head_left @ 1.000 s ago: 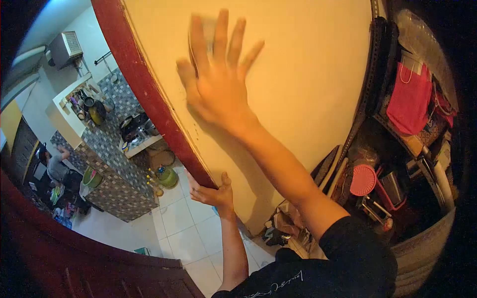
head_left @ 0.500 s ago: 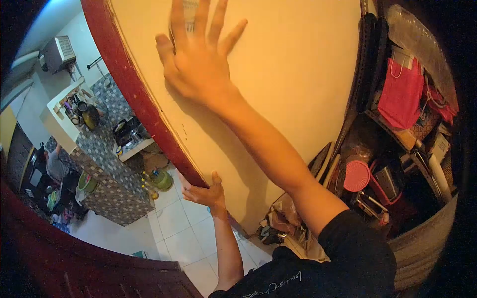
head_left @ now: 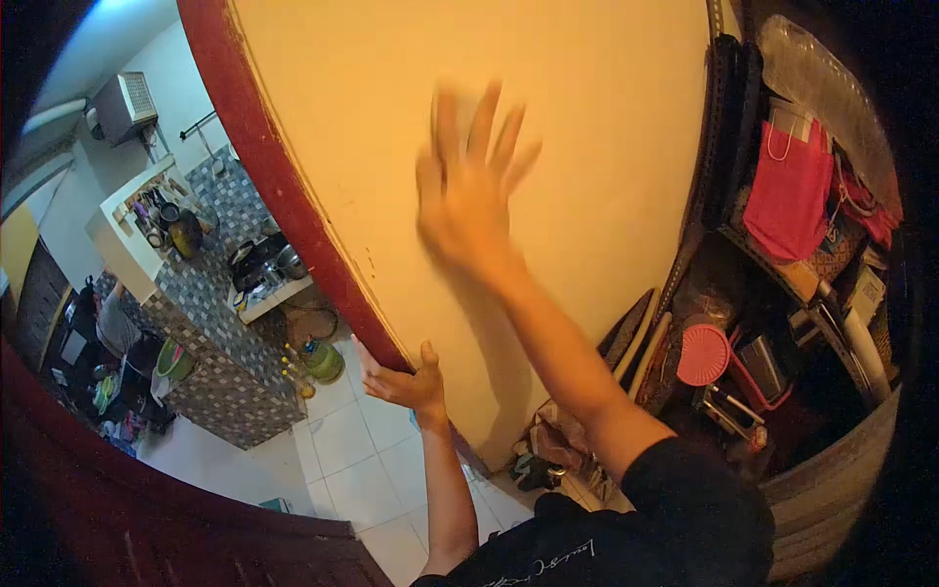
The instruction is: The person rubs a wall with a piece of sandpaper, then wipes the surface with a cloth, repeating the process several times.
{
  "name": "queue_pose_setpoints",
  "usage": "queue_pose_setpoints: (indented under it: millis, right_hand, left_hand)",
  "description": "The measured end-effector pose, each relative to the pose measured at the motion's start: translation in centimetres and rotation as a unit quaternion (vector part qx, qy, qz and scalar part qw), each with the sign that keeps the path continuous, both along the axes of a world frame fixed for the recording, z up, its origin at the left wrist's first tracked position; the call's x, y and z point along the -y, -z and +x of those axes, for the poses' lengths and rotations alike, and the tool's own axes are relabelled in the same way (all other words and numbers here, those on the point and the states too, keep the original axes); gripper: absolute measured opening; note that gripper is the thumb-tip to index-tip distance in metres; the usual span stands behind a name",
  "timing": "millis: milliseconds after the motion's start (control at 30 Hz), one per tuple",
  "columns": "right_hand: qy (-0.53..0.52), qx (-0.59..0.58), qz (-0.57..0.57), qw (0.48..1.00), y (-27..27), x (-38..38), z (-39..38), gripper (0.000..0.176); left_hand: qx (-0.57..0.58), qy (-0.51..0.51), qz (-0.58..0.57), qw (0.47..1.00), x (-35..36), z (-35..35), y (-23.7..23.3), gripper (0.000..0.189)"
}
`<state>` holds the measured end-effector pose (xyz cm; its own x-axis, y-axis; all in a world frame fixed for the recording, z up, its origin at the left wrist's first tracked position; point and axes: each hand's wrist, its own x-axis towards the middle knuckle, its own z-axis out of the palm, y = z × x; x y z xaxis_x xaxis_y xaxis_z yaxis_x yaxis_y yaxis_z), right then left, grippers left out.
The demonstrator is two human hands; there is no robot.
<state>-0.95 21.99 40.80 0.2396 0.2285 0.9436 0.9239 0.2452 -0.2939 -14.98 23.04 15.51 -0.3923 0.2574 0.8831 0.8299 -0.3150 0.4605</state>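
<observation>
My right hand (head_left: 468, 205) lies against a cream wall or panel (head_left: 606, 166), its fingers spread and slightly blurred. Something thin and greyish shows between its fingers, too blurred to identify. Lower down, my left hand (head_left: 409, 386) clasps the panel's dark red edge (head_left: 284, 205), with its thumb on the cream side and its fingers reaching around the edge. Small worn marks show on the cream surface near that edge.
Left, beyond the edge, are a mosaic-tiled partition (head_left: 220, 367), a stove (head_left: 262, 269), a green gas cylinder (head_left: 323, 362) and white floor tiles (head_left: 342, 435). A red bag (head_left: 787, 191) and pink round basket (head_left: 703, 353) are at right. Brown bags (head_left: 558, 435) lie below.
My right hand has moved down and to the right across the cream surface. My left hand keeps its place on the edge. The view has shifted slightly.
</observation>
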Motion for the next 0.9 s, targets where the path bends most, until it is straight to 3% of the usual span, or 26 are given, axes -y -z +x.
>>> queue_pose_setpoints:
  millis: [100,200,300,433,533,767,833,900]
  right_hand:
    - [0.054,0.009,0.047,0.997,-10.1,-2.0,2.0,0.063]
    - [0.069,0.013,0.126,0.989,-12.4,-1.7,1.7,0.064]
    - [0.007,0.025,0.039,0.999,-6.4,-0.6,1.0,0.066]
    - [-0.046,0.081,-0.08,0.992,7.1,1.4,-1.4,0.07]
    - [-0.039,0.091,-0.077,0.992,7.5,1.7,-1.3,0.069]
    - [0.011,0.08,0.102,0.991,-11.0,-0.9,-2.3,0.064]
    - [0.034,0.094,0.145,0.984,-11.5,-1.1,-2.9,0.061]
    - [-0.016,0.093,0.089,0.991,-9.4,-1.4,-2.5,0.068]
  left_hand:
    - [-0.011,0.0,0.006,1.0,0.6,-0.1,-0.4,0.097]
    - [0.0,0.017,0.011,1.0,0.8,0.2,-1.3,0.098]
    - [0.011,0.024,0.007,1.0,1.1,0.3,-1.3,0.098]
    - [0.014,0.023,0.008,1.0,1.1,0.5,-1.5,0.098]
    - [-0.005,-0.013,0.028,1.0,0.8,0.5,-1.5,0.095]
    - [0.016,0.007,0.005,1.0,0.9,0.5,-0.9,0.097]
    - [0.002,0.012,-0.01,1.0,0.9,0.3,-0.9,0.097]
    - [0.009,0.018,-0.011,1.0,1.2,0.4,-1.1,0.097]
